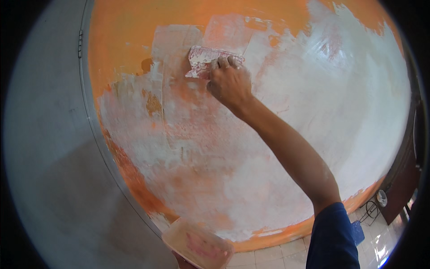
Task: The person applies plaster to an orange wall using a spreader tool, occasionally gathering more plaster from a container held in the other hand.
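My right hand (230, 85) is raised to the upper middle of the wall (286, 148), its fingers wrapped round a wide putty scraper (200, 61). The scraper's face is smeared with white and reddish paste and lies against the wall. Whitish filler covers much of the orange paint, thin and patchy around the blade. At the lower edge, my left hand (181, 261) grips a pale, translucent plastic tub (172, 237) from its left side; most of that hand is cut off or hidden. Pinkish-white residue shows inside the tub.
A grey door or panel (49, 134) with a hinge (80, 44) borders the wall on the left. Pale floor tiles (268, 258) run along its base. At the lower right stand a thin wire object (370, 212) and a dark brown panel (398, 197).
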`<state>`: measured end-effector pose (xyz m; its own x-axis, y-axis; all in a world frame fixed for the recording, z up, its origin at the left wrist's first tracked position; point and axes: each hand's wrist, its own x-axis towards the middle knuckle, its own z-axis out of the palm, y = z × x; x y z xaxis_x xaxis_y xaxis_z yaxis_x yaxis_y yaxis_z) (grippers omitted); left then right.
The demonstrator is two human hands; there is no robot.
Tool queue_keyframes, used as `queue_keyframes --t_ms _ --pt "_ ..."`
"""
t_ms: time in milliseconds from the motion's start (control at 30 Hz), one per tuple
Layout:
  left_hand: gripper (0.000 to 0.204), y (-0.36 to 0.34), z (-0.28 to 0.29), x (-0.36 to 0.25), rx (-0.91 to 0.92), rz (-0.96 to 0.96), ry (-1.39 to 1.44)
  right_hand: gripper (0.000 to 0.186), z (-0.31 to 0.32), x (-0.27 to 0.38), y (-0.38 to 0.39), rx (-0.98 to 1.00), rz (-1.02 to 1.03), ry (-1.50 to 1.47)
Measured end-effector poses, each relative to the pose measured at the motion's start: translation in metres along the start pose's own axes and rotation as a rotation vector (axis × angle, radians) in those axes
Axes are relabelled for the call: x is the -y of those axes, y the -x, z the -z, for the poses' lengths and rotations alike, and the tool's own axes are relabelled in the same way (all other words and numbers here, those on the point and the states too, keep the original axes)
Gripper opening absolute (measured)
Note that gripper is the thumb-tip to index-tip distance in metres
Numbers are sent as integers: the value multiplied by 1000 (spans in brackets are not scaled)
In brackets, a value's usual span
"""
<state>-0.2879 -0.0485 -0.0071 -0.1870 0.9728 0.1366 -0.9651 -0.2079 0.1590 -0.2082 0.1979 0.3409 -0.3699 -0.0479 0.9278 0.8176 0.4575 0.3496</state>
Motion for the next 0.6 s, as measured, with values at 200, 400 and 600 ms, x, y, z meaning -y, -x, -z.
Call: queue_keyframes --t_ms 200,400,600 --pt "75 10 -5 2 -96 -51 -60 33 -30 -5 19 -219 126 121" --pt "74 26 -30 -3 -194 -107 11 40 -23 6 22 -130 49 -3" --pt "71 40 -69 -16 -158 -63 -98 40 -2 19 26 43 -61 -138"
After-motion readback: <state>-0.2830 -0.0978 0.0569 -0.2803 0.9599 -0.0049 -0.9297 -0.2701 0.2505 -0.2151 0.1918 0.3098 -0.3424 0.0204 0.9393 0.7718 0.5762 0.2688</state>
